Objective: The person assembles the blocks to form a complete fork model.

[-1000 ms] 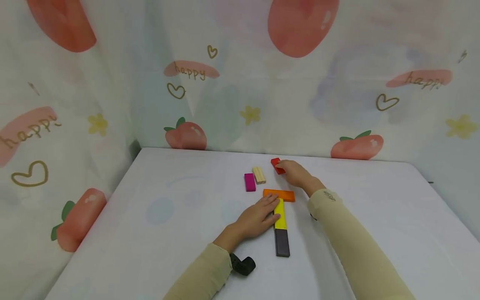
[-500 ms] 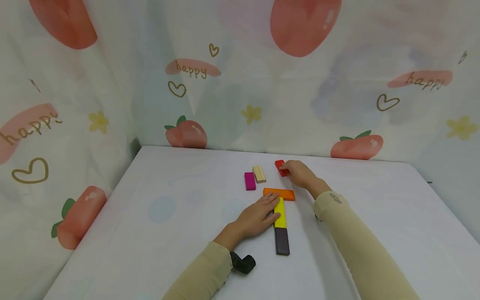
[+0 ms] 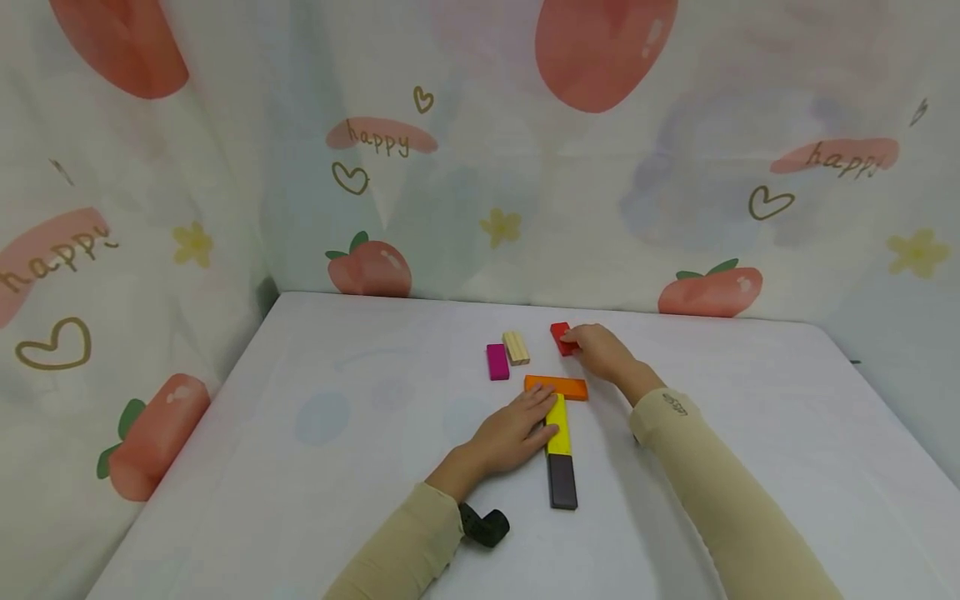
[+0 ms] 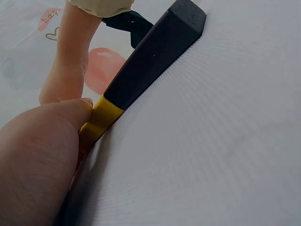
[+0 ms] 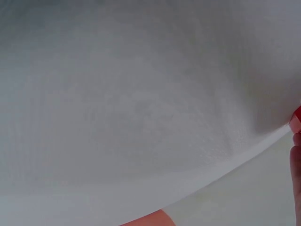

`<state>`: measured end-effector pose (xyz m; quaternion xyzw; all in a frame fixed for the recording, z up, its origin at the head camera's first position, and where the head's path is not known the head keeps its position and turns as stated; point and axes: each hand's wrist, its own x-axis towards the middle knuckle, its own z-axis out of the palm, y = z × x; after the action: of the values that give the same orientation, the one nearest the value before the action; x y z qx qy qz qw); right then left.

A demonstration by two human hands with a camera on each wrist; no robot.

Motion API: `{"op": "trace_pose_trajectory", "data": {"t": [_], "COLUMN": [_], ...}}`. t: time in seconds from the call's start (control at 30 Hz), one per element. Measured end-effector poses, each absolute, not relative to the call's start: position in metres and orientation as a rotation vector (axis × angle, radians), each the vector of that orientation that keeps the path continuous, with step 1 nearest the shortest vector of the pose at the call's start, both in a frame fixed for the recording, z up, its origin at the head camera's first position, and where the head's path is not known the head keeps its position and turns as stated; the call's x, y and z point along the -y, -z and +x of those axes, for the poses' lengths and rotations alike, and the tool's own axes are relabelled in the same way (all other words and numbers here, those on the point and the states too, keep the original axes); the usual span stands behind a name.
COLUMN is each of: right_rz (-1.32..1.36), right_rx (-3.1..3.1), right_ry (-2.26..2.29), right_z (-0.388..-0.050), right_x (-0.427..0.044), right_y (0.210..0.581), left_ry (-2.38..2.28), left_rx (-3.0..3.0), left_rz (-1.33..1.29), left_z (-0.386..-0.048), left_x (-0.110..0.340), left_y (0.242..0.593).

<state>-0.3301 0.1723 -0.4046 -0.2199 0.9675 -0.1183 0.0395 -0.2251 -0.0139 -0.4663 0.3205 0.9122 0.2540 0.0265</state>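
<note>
In the head view my left hand (image 3: pixel 507 435) lies with straight fingers over the yellow block (image 3: pixel 562 439). Its fingertips reach the near edge of an orange block (image 3: pixel 572 389) laid crosswise. A dark block (image 3: pixel 562 483) continues the yellow one end to end towards me. The left wrist view has my thumb against the side of the yellow block (image 4: pixel 101 120), and the dark block (image 4: pixel 153 56) beyond. Farther back, my right hand (image 3: pixel 609 354) pinches a red block (image 3: pixel 559 332), which is at the table surface. Only a corner of that red block (image 5: pixel 296 121) enters the right wrist view.
Left of the red block lie a pale wooden piece (image 3: pixel 516 348) with lengthwise grooves and a magenta block (image 3: pixel 497 362). The white table (image 3: pixel 337 467) ends at a patterned cloth backdrop (image 3: pixel 585 200). A black wrist device (image 3: pixel 486 527) sits at my left cuff.
My right hand has shifted the red block a little to the right and towards me, and turned it slightly. The left hand and the other blocks keep their places.
</note>
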Motion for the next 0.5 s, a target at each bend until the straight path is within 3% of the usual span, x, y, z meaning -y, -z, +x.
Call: {"op": "trace_pose_trajectory", "data": {"t": [0.5], "right_rz": [-0.678], "right_rx": [-2.978], "right_ry": [0.366], "right_z": [-0.3221], "right_x": [-0.1751], "right_y": [0.4058], "left_ry": [-0.781], "left_rx": [-2.81], "left_rz": [0.978], "left_z": [-0.2252], "left_x": [0.0138], "left_y": [0.4676]}}
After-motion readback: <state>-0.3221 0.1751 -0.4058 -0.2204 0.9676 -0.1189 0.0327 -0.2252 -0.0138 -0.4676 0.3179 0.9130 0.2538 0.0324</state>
